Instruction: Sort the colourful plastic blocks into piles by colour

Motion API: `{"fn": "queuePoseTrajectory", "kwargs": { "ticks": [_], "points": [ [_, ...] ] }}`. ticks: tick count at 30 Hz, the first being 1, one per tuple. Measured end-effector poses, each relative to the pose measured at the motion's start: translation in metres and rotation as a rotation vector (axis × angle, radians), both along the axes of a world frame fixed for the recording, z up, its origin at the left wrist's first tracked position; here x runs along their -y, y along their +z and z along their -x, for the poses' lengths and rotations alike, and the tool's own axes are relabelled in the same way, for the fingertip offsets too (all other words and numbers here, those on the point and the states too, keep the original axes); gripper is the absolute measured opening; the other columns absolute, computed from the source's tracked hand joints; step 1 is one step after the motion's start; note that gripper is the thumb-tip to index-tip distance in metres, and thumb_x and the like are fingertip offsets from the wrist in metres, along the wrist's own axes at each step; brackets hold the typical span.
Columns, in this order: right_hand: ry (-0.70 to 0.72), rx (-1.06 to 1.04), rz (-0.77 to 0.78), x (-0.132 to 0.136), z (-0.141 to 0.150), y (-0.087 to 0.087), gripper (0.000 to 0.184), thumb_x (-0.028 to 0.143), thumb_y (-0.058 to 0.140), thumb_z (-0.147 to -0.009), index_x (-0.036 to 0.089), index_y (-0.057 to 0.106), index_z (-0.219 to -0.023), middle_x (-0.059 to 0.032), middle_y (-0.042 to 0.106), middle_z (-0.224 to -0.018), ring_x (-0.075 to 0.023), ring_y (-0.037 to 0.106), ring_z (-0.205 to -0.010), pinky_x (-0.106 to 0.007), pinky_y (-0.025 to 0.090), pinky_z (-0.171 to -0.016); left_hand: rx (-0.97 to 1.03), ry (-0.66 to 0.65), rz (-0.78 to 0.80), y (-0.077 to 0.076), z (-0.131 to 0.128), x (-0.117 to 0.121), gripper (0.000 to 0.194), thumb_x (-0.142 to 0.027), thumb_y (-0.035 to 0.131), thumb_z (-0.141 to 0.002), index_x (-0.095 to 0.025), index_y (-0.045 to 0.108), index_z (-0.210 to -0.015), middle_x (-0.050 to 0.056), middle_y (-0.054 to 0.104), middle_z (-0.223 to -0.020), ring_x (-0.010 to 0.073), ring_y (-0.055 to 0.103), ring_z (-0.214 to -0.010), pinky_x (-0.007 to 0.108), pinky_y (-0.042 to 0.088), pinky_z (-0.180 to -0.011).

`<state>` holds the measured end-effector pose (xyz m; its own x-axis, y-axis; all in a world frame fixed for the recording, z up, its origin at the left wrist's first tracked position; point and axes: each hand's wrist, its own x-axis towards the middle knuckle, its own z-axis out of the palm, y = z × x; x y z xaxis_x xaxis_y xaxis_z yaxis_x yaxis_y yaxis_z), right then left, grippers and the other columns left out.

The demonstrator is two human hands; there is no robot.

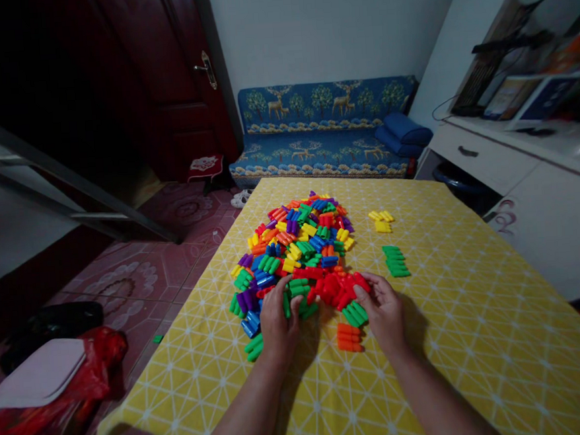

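Note:
My right hand (pixel 383 309) is closed on a cluster of red bullet-shaped building blocks (pixel 335 290), which seem joined together. My left hand (pixel 277 323) is at the near edge of the pile, with thumb and fingers around a green building block (pixel 287 305); other green blocks lie right beside it. A large mixed heap of plastic blocks (pixel 291 237) in red, orange, yellow, green, blue and purple spreads out beyond both hands. Just below the red cluster lie a green block (pixel 355 313) and an orange block (pixel 349 338).
A yellow patterned cloth (pixel 455 312) covers the table. To the right of the heap lie green blocks (pixel 396 261) and yellow blocks (pixel 381 221). A blue sofa (pixel 324 142) stands behind, a white cabinet (pixel 543 226) at right. One green piece (pixel 158 339) is on the floor.

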<state>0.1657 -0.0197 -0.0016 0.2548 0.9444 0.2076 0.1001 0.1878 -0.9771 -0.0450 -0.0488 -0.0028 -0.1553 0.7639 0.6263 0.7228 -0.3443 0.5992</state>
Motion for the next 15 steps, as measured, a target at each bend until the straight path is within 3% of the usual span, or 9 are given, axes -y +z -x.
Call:
{"fn": "queuePoseTrajectory", "kwargs": {
  "ticks": [5, 9, 12, 15],
  "points": [
    [-0.035, -0.070, 0.025, -0.002, -0.005, 0.002, 0.043, 0.048, 0.072, -0.078, 0.018, 0.063, -0.107, -0.0117, 0.071, -0.102, -0.0223, 0.069, -0.085, -0.032, 0.059, -0.064, -0.043, 0.016, 0.060, 0.000, -0.001, 0.000, 0.037, -0.033, 0.055, -0.095, -0.021, 0.055, -0.129, 0.010, 0.070, -0.111, 0.0244, 0.066, -0.096, 0.038, 0.052, -0.083],
    [-0.077, -0.049, 0.018, -0.007, -0.017, 0.007, 0.043, 0.048, 0.073, -0.077, 0.018, 0.066, -0.106, -0.0117, 0.072, -0.102, -0.0211, 0.069, -0.085, -0.031, 0.058, -0.065, -0.105, 0.019, 0.097, 0.000, -0.001, -0.002, 0.039, -0.037, 0.057, -0.094, -0.019, 0.057, -0.128, 0.010, 0.070, -0.103, 0.0258, 0.064, -0.096, 0.039, 0.051, -0.082],
    [-0.211, -0.018, -0.021, -0.019, -0.051, 0.008, 0.044, 0.049, 0.072, -0.076, 0.017, 0.068, -0.106, -0.0113, 0.072, -0.101, -0.0191, 0.068, -0.080, -0.030, 0.055, -0.064, -0.136, 0.008, 0.098, 0.001, 0.000, -0.002, 0.034, -0.039, 0.056, -0.094, -0.019, 0.062, -0.121, 0.009, 0.070, -0.097, 0.0256, 0.064, -0.094, 0.038, 0.050, -0.081],
    [-0.433, 0.044, -0.063, -0.034, -0.108, 0.000, 0.047, 0.050, 0.068, -0.076, 0.016, 0.067, -0.107, -0.0116, 0.072, -0.099, -0.0190, 0.065, -0.073, -0.031, 0.053, -0.061, -0.148, -0.010, 0.104, 0.002, 0.001, -0.002, 0.031, -0.039, 0.056, -0.094, -0.019, 0.065, -0.116, 0.008, 0.070, -0.094, 0.0246, 0.064, -0.091, 0.036, 0.049, -0.079]
  ]
}}
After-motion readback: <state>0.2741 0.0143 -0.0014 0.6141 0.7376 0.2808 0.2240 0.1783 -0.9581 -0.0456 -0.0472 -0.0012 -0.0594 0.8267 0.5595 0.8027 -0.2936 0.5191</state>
